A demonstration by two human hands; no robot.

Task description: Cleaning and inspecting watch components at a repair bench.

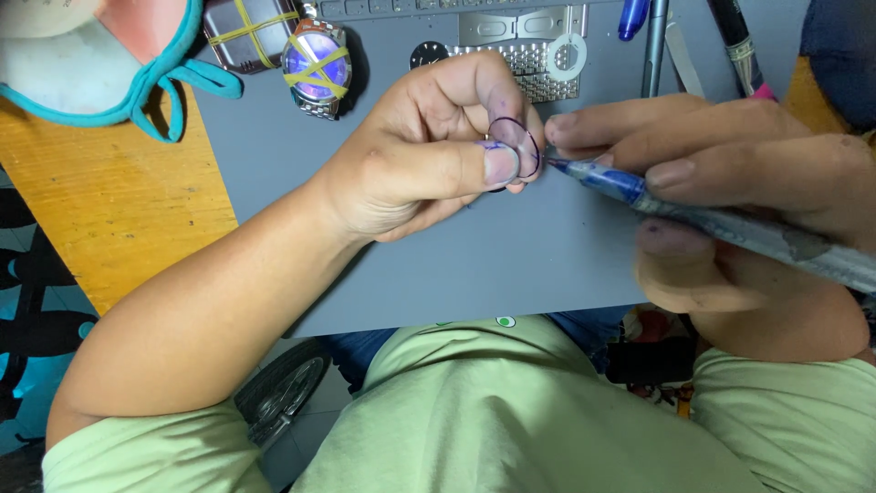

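My left hand (429, 146) pinches a small round clear disc (516, 146), like a watch glass, between thumb and fingers over a grey work mat (474, 265). The disc's rim is tinted purple. My right hand (748, 192) grips a blue marker pen (693, 212) whose tip touches the disc's right edge. Purple ink stains show on my left thumb and fingers.
A wristwatch (318, 66) bound with yellow rubber bands and a metal case back (246, 33) lie at the mat's top left. A metal bracelet (538, 64), white ring (568, 57), dark dial (427, 55) and several pens (653, 46) lie along the top. A face mask (100, 64) rests on the orange table (109, 201).
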